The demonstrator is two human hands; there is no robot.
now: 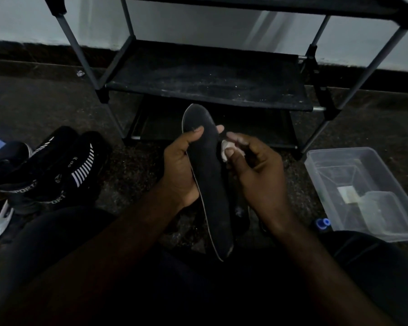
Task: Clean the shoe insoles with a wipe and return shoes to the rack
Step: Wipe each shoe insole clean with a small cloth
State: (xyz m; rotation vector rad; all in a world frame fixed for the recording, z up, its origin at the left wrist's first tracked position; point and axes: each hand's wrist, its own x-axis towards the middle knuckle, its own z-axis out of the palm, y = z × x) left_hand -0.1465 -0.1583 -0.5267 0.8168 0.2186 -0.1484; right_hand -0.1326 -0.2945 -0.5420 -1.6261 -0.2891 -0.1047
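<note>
Insole (206, 175) upright — toe toward rack (205, 83), left hand (180, 165) gripping

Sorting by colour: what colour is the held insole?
The insole is black, pale-edged; head view.

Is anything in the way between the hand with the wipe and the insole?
Nothing visible is. The right hand pinches the wipe just beside the edge of the insole. The left hand grips the insole, and its thumb covers a small patch near the toe.
</note>
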